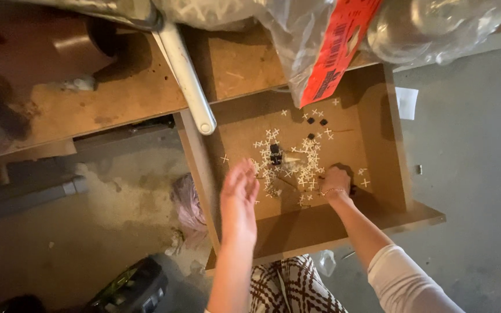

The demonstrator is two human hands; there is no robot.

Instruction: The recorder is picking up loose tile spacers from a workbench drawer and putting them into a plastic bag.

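An open wooden drawer sticks out from a workbench, and several small white cross-shaped spacers lie scattered on its bottom with a few small black pieces. My right hand is down inside the drawer with its fingers curled onto the spacers near the front; whether it holds any is hidden. My left hand hovers flat over the drawer's left part, fingers apart, holding nothing.
The wooden workbench top carries a white metal tube and clear plastic bags with an orange label. Below lie a concrete floor, sawdust, a pink rag and a dark tool.
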